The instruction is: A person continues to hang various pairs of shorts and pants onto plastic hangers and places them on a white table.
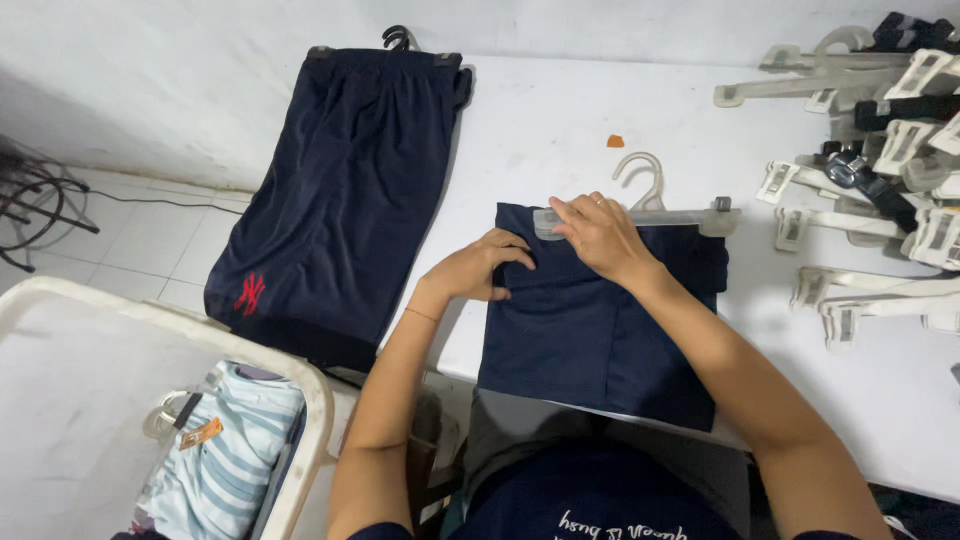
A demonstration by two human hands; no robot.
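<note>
Clip hanger [640, 215] under right fingers [572, 215]

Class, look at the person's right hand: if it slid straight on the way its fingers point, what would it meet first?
The right hand points up-left along the clear hanger; past the hanger's left clip, probably only bare white table.

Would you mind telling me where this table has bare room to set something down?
The table is bare between the hanging shorts and the clip hanger being fitted, around an orange scrap. Another bare strip runs right of the folded shorts. The right edge is crowded with the hanger pile.
</note>
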